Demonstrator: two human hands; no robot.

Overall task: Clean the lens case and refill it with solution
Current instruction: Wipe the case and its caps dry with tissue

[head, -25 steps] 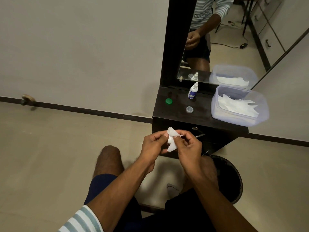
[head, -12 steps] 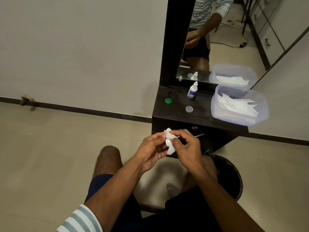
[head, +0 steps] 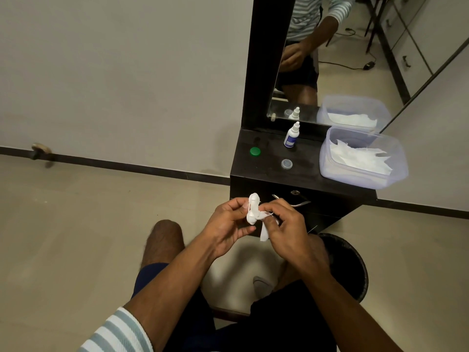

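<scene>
Head view: a dark bench (head: 269, 174) stands against a pale wall below a mirror (head: 330, 59), carrying a solution bottle (head: 291, 135), green cap (head: 255, 151), grey cap (head: 286, 164) and a tissue tub (head: 327, 158). In front, the left hand (head: 228, 228) grips the white lens case (head: 253, 208); the right hand (head: 286, 224) pinches a tissue (head: 264, 233) against it. A black bin (head: 355, 262) sits on the tiled floor.

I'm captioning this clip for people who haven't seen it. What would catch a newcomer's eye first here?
First, the two hands at centre: the left hand holds a white lens case while the right hand works a tissue against it. Behind them, on the dark dresser, stand a solution bottle, a green cap, a grey cap and a clear tub of tissues at right.
</scene>
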